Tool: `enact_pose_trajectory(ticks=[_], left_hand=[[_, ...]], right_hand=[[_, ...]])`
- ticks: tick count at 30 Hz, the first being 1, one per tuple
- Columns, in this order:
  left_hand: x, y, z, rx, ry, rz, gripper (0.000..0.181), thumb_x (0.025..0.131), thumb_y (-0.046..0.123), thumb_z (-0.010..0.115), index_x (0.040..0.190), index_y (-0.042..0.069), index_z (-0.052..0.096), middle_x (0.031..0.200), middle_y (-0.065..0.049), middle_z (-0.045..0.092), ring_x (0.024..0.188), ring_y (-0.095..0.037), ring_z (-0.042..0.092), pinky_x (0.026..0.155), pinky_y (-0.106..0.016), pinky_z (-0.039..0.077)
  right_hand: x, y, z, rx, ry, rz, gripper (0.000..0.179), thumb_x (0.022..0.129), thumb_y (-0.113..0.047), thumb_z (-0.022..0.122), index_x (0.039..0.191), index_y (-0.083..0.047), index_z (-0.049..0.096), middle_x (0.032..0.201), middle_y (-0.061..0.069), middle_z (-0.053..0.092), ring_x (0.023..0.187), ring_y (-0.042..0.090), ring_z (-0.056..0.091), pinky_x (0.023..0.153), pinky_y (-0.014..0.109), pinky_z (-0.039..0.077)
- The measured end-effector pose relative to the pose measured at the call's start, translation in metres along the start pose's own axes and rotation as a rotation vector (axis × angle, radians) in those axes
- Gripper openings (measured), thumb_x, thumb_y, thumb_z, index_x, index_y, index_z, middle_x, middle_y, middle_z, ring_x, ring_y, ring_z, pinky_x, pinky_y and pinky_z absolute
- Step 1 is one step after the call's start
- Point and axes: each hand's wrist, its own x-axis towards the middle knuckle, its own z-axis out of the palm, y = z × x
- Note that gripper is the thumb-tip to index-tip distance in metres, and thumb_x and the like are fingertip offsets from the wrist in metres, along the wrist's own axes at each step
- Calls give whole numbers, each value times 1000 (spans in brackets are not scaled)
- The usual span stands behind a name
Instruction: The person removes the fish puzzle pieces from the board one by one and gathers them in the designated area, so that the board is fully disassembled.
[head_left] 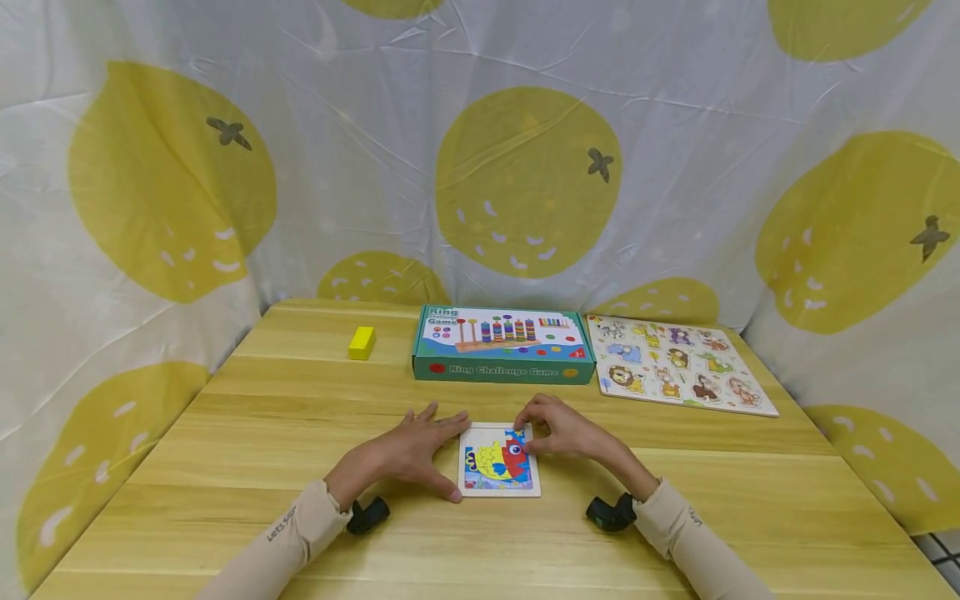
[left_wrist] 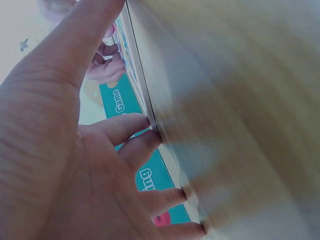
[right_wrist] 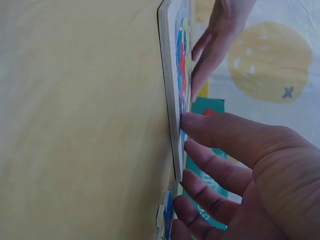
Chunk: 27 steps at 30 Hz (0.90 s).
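A fish jigsaw puzzle in a pale square frame lies flat on the table; white backing shows at its upper left. My left hand is spread beside it, thumb at the lower left corner and index finger at the upper left. In the left wrist view, the straight fingers reach the frame's edge. Over the puzzle's upper right, my right hand has bent fingers, with thumb and index finger about a blue puzzle piece. Below that hand's fingers in the right wrist view is a loose blue puzzle piece.
Behind the puzzle stands a green Ring Challenge Game box. An animal puzzle board lies to its right, and a yellow block sits left of it. A fruit-patterned curtain surrounds the wooden table.
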Motion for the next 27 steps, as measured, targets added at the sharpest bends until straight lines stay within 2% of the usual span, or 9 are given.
enact_pose_trajectory(ticks=[16, 27], left_hand=[[-1, 1, 0, 11, -9, 8, 102, 69, 62, 76, 151, 20, 32, 158, 1, 25, 145, -42, 5, 112, -65, 3], [-1, 1, -1, 1, -2, 3, 101, 69, 60, 77, 151, 21, 33, 158, 2, 26, 145, -42, 6, 112, -65, 4]], right_hand=[[0, 1, 1, -17, 9, -13, 20, 82, -16, 75, 100, -13, 67, 104, -1, 56, 97, 18, 44, 82, 33, 40], [0, 0, 0, -16, 14, -20, 28, 81, -16, 76, 105, -10, 62, 104, -1, 57, 94, 18, 44, 80, 31, 40]])
